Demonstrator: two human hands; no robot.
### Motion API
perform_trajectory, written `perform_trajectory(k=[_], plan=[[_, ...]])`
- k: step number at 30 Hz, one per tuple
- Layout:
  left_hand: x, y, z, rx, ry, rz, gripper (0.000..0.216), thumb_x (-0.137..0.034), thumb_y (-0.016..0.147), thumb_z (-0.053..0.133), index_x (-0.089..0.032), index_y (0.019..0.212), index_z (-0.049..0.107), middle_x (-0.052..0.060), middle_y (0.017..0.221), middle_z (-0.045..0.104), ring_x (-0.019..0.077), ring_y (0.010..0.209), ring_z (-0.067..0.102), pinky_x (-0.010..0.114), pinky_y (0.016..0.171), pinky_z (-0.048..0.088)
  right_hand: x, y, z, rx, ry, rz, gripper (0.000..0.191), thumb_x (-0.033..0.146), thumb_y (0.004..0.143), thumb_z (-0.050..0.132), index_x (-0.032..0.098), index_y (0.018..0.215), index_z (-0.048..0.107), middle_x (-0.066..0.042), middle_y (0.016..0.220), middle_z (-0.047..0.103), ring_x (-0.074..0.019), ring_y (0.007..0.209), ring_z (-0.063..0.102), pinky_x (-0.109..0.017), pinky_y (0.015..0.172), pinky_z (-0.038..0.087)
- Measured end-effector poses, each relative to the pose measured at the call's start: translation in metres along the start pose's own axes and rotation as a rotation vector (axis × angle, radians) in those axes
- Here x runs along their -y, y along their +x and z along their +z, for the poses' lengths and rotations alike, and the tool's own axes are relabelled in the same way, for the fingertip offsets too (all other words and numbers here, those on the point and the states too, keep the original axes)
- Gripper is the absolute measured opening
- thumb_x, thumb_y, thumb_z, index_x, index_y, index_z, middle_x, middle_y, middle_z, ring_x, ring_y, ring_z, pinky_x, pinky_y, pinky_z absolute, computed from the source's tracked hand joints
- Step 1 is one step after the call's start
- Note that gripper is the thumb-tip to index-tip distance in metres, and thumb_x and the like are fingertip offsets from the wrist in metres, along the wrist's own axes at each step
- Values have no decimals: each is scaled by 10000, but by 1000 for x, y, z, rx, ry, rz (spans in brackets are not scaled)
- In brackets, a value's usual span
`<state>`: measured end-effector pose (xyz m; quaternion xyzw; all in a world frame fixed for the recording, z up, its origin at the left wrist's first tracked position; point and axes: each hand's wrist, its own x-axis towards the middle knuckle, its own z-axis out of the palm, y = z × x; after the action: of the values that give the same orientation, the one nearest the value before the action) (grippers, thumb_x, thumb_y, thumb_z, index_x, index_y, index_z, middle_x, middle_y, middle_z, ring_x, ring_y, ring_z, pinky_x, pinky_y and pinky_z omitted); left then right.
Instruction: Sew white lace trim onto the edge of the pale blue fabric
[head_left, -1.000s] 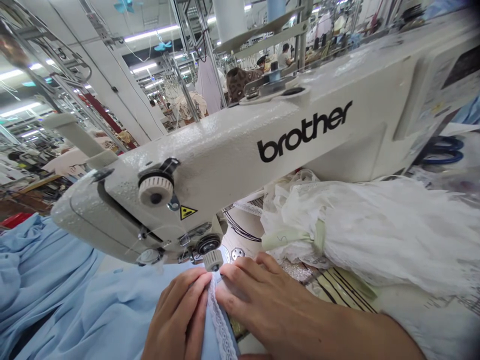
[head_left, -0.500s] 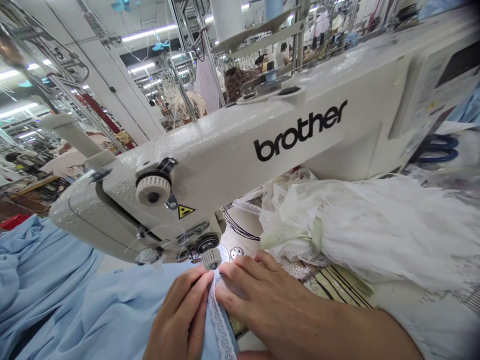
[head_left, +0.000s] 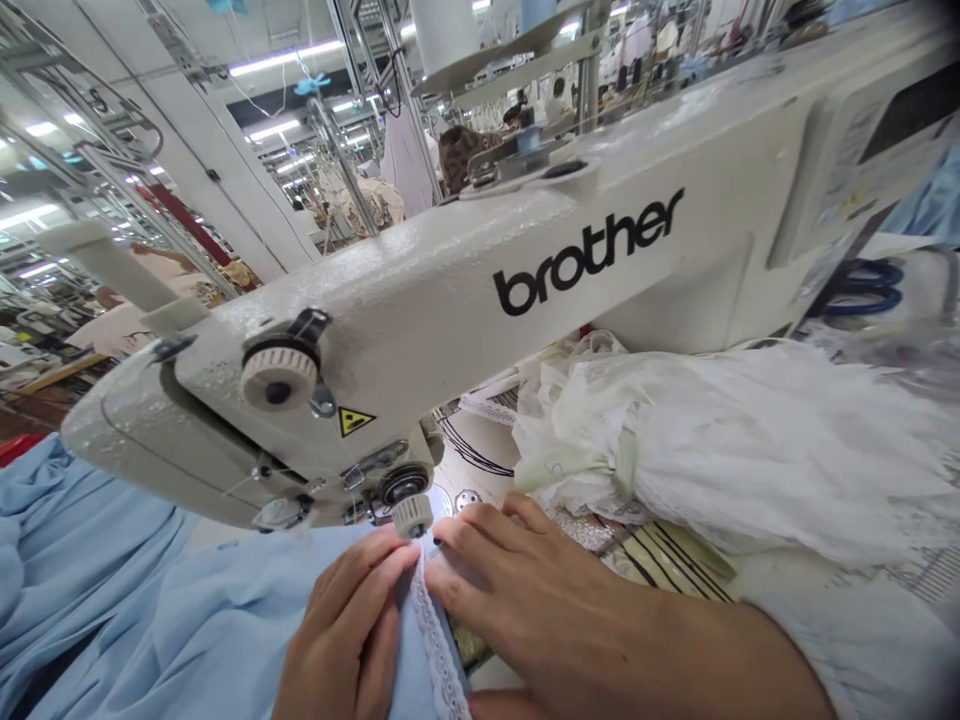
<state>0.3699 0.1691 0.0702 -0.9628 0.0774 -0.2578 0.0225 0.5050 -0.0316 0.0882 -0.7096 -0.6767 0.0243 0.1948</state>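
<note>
A white Brother sewing machine head (head_left: 480,280) spans the view, with its round needle-end knob (head_left: 412,516) just above my hands. Light blue fabric (head_left: 202,620) spreads over the lower left, and a white lace trim (head_left: 435,640) runs along its folded edge. My left hand (head_left: 345,625) pinches the fabric and lace from the left, right under the knob. My right hand (head_left: 540,600) lies on the other side, its fingers pressing the same fold. The needle and presser foot are hidden behind the knob and my fingers.
A tied bundle of white lace fabric (head_left: 712,450) lies on the right of the table, over a striped paper (head_left: 667,560). Blue-handled scissors (head_left: 866,288) sit behind it. Beyond the machine are thread cones, overhead rails, hanging garments and a co-worker (head_left: 459,158).
The whole view has shifted slightly, so the machine sits further left and higher. My hands stay on the fabric and lace at the knob, with the grip nearly unchanged.
</note>
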Motion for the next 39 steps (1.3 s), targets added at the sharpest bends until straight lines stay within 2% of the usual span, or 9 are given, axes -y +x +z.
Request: perform_trajectory(k=[3,5,8,10,18,25,31,37,39], plan=[[0,3,-6,2,-112,42,279,-95,891,387,-223,1036,589,-5,1152,655,62,1163,559,144,1066,381,4,1,-1,-23,-96,-67,424,493,935,560,117,1127,586,-87,1100,600,-254,999,497,-419,881,409],[0,4,-9,31,-159,51,283,-76,880,372,-232,1013,567,-13,1138,653,68,1160,547,157,1051,398,7,-1,1,-90,-153,-100,266,374,973,521,128,986,621,-49,967,609,-225,916,498,-395,819,410],[-1,4,-9,66,-136,34,285,-83,887,405,-224,1079,561,-5,1131,644,82,1135,544,166,1032,407,11,-4,5,-188,-189,-110,188,167,973,462,144,860,611,-15,839,578,-188,829,483,-359,769,395],[-1,3,-8,55,-102,40,297,-96,890,439,-215,1131,563,8,1132,634,94,1116,548,170,1017,417,13,-6,6,-203,-192,-98,164,126,946,502,153,818,601,-3,808,567,-175,796,473,-340,754,388],[-5,2,-9,53,-69,80,295,-111,881,468,-207,1134,585,28,1148,614,115,1096,559,183,1006,432,12,-7,0,-171,-175,-74,249,377,958,568,147,905,648,-26,902,624,-199,871,511,-376,815,425],[-4,0,-11,45,-81,44,254,-118,890,466,-210,1094,586,20,1190,618,99,1121,570,157,1024,425,10,-2,6,-155,-152,-61,246,386,925,610,145,957,650,-59,964,647,-226,898,529,-398,837,422],[-1,1,-10,35,-76,17,242,-172,923,467,-201,1140,572,18,1131,644,80,1090,588,122,1022,411,10,-2,15,-177,-76,-8,129,286,944,568,179,940,640,-86,933,659,-224,894,547,-395,843,412],[1,0,-3,76,-33,19,198,-260,923,526,-231,1107,595,5,1186,637,110,1134,579,175,1052,419,10,-1,17,-204,-91,-8,135,272,946,555,179,900,642,-81,889,656,-221,864,544,-394,834,414],[0,-3,-1,77,-8,-12,245,-288,927,525,-222,1155,584,15,1173,643,115,1127,587,177,1031,443,11,-1,17,-212,-110,-25,156,284,947,556,175,876,643,-75,870,652,-218,851,539,-390,822,413]])
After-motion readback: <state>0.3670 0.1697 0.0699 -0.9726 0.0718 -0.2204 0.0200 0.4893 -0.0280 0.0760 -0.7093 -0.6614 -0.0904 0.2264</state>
